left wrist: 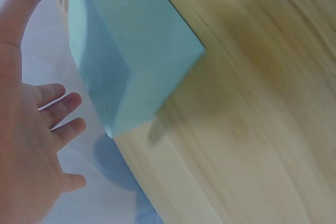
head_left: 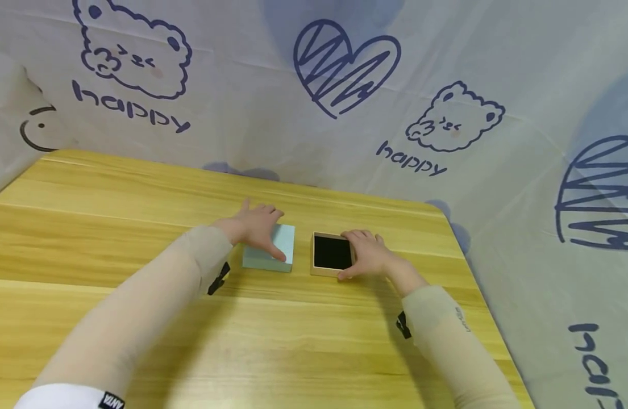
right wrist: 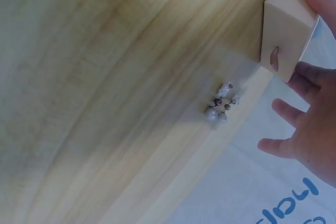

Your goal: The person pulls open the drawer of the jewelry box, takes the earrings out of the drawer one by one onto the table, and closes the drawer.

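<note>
A light blue square box (head_left: 286, 237) rests on the wooden table. My left hand (head_left: 257, 226) is over it with fingers spread, the thumb reaching across its top. In the left wrist view the four fingers stand apart from the box. To its right sits a shallow beige box drawer (head_left: 325, 272) with a black lining (head_left: 333, 253) inside. My right hand (head_left: 369, 254) grips its right side, thumb at the near edge and fingertips at the far one. The right wrist view shows a small ribbon loop (right wrist: 274, 59) on the drawer's end wall.
Pearl-beaded jewellery (right wrist: 222, 103), perhaps a pair of earrings, lies on the table (right wrist: 105, 103) near the drawer; the head view does not show it. A pale cloth (head_left: 242, 96) with printed bears and hearts hangs behind and beside the table.
</note>
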Demonstrator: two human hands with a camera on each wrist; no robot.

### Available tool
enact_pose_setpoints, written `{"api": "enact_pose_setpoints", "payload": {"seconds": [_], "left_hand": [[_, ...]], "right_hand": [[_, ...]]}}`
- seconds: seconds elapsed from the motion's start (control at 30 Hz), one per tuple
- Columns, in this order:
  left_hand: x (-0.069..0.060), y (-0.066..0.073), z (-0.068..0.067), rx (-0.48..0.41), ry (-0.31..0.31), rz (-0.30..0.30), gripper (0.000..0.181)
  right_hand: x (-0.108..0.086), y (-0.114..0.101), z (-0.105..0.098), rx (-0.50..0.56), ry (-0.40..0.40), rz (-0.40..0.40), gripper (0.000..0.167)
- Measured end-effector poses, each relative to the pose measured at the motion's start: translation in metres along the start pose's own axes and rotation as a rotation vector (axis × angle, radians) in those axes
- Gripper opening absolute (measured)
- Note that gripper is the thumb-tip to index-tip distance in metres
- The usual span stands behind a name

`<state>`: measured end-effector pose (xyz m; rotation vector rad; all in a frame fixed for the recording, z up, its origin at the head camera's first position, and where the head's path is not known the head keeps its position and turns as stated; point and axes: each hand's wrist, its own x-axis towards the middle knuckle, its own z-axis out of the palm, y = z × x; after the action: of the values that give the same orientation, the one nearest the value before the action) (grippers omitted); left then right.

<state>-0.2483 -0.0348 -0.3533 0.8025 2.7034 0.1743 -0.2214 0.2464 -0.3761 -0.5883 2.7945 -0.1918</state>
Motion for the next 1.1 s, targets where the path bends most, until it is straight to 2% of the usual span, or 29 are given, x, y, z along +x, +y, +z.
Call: {"api": "enact_pose_setpoints", "payload": {"seconds": [0.2, 0.37, 0.53, 0.77, 1.1], "left_hand": [[-0.004, -0.004, 0.005, 0.088, -0.074, 0.002, 0.114], [-0.003, -0.004, 0.011, 0.123, -0.062, 0.018, 0.107], [-0.002, -0.004, 0.014, 0.077, -0.043, 0.014, 0.101], [-0.001, -0.001, 0.013, 0.015, -0.059, -0.001, 0.094], [0.003, -0.002, 0.014, -0.067, -0.071, -0.008, 0.097]], "right_hand": [[-0.001, 0.001, 0.001, -0.007, 0.002, -0.013, 0.099], [0.001, 0.001, 0.001, -0.004, -0.005, -0.019, 0.1], [0.001, 0.001, -0.005, -0.027, -0.037, -0.029, 0.103], [0.0, 0.003, -0.01, -0.018, -0.093, -0.033, 0.103], [0.006, -0.004, -0.009, -0.019, 0.015, -0.055, 0.094]]}}
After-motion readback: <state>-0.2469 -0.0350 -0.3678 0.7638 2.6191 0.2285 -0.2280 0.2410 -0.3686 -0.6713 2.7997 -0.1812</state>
